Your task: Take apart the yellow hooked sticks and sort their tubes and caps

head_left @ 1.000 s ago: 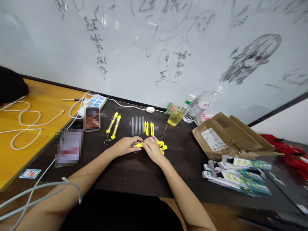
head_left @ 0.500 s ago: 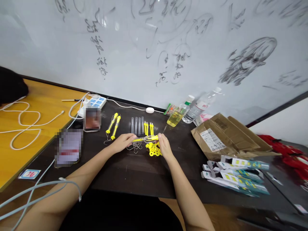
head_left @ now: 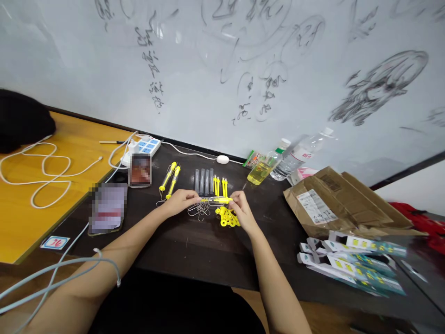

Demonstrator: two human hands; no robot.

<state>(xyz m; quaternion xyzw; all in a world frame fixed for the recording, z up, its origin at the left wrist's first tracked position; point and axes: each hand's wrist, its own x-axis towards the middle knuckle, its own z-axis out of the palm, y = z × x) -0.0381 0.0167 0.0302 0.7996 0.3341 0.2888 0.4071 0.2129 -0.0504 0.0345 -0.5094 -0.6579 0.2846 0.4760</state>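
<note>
My left hand (head_left: 183,201) pinches the left end of a yellow spring scale (head_left: 222,200) with a clear tube. At its right end, the fingers of my right hand (head_left: 243,212) close on the yellow part. The scale lies level between both hands, just above the dark table. Beneath it is a tangle of metal hooks (head_left: 200,212), with a pile of yellow ring-ended pieces (head_left: 227,218) to the right. Beyond the hands stand several clear tubes (head_left: 204,182) in a row, next to several slim yellow rods (head_left: 220,186). Two complete-looking spring scales (head_left: 170,181) lie to the left.
Left are a phone (head_left: 107,208), a power strip (head_left: 148,146) and loose white cables (head_left: 52,183). At the back stand an oil-like yellow bottle (head_left: 260,169) and a water bottle (head_left: 295,157). A cardboard package (head_left: 333,199) and several opened boxes (head_left: 361,266) lie right.
The view has turned slightly left, so everything sits further right in the picture. My hands keep hold of the spring scale, and the right hand's fingers have shifted a little at its end.
</note>
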